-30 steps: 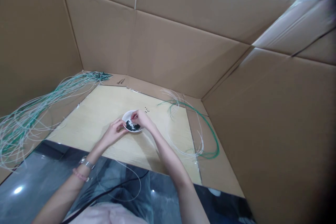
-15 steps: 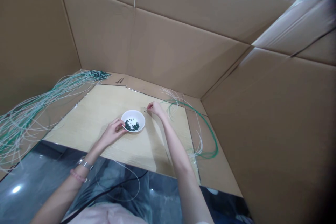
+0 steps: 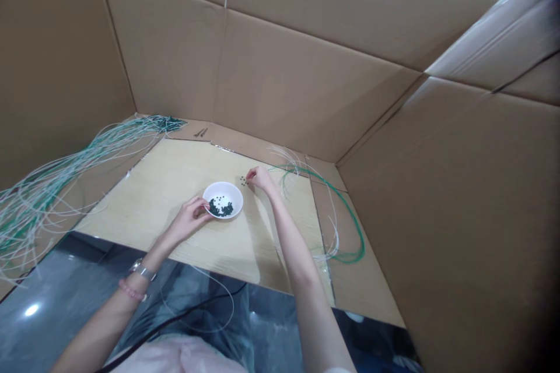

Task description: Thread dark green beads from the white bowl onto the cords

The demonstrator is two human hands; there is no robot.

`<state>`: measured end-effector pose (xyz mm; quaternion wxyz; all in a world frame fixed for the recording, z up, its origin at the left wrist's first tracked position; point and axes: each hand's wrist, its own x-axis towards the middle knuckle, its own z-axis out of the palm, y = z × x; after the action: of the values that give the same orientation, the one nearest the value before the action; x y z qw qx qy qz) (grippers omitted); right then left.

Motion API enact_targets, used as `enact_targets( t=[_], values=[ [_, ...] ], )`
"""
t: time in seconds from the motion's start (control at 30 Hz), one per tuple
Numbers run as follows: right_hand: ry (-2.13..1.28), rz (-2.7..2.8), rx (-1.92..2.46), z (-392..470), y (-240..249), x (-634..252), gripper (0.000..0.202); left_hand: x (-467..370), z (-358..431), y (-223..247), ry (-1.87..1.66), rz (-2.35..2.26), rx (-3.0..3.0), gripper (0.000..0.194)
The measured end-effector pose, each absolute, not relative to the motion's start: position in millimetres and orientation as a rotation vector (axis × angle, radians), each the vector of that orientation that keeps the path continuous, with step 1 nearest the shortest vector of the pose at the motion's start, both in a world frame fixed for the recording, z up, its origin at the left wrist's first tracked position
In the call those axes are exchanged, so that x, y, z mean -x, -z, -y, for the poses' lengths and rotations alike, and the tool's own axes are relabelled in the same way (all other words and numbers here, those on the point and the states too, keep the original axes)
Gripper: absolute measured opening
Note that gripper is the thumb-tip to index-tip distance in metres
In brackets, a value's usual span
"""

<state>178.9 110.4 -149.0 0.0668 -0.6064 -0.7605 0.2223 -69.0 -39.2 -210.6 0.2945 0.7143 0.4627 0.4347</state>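
A white bowl (image 3: 235, 193) stands on the pale tabletop (image 3: 153, 198), with many small dark green bead-like pieces (image 3: 223, 210) gathered at its near side. My left hand (image 3: 190, 217) grips the bowl's left rim between thumb and fingers. Just right of the bowl's far side, my right hand (image 3: 259, 177) has its fingertips pinched together close to the table. Several small dark pieces (image 3: 243, 180) lie on the surface right beside those fingertips. Whatever the pinch holds, if anything, is too small to make out.
On the left lies a long bundle of white and green strands (image 3: 87, 157). Looser green and white strands (image 3: 350, 210) curve along the right edge. Some thin dark items (image 3: 200, 132) lie at the back. Tall cardboard walls (image 3: 306, 87) enclose the table.
Both hands stay nearly in place, the left on the bowl and the right pinching beside the loose pieces. The whole view has shifted very slightly.
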Motion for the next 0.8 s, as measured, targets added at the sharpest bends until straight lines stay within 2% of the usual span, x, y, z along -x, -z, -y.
enact_targets(
  t=[0.8],
  values=[
    [-0.624,2.213,1.860,-104.0,146.5,-173.7,0.029,67.9,40.9,206.7,-1.172,-1.214,-1.882,0.024]
  ],
)
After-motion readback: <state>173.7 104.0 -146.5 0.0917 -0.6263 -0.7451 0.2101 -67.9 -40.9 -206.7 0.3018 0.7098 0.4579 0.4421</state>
